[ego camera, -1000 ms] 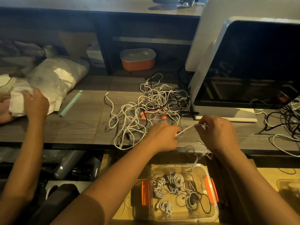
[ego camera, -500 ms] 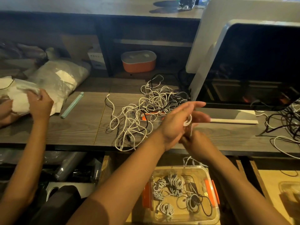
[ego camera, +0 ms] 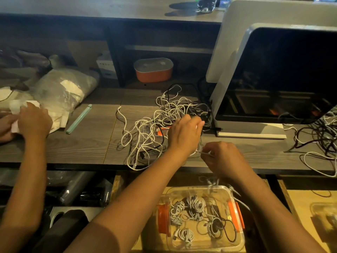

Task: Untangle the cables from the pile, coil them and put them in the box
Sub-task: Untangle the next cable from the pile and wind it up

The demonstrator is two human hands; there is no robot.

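Observation:
A tangled pile of white and black cables (ego camera: 164,121) lies mid-desk. My left hand (ego camera: 184,136) sits at the pile's right edge, fingers curled, with a white cable (ego camera: 197,151) looped round them. My right hand (ego camera: 224,157), just to the right and nearer me, pinches the same cable's loose end between thumb and fingers. Below the desk edge stands an open clear box (ego camera: 198,188) with orange latches. It holds several coiled white cables (ego camera: 195,205) and a loose dark one.
A large monitor (ego camera: 284,75) stands at the right, with a second cable tangle (ego camera: 321,139) beside it. An orange container (ego camera: 153,70) sits at the back. Another person's hand (ego camera: 34,123) handles white paper by a plastic bag (ego camera: 62,90); a green stick (ego camera: 79,116) lies nearby.
My left hand has dropped from its raised pose to the desk by the pile. My right hand has come out from under it to the right, drawing the cable end along.

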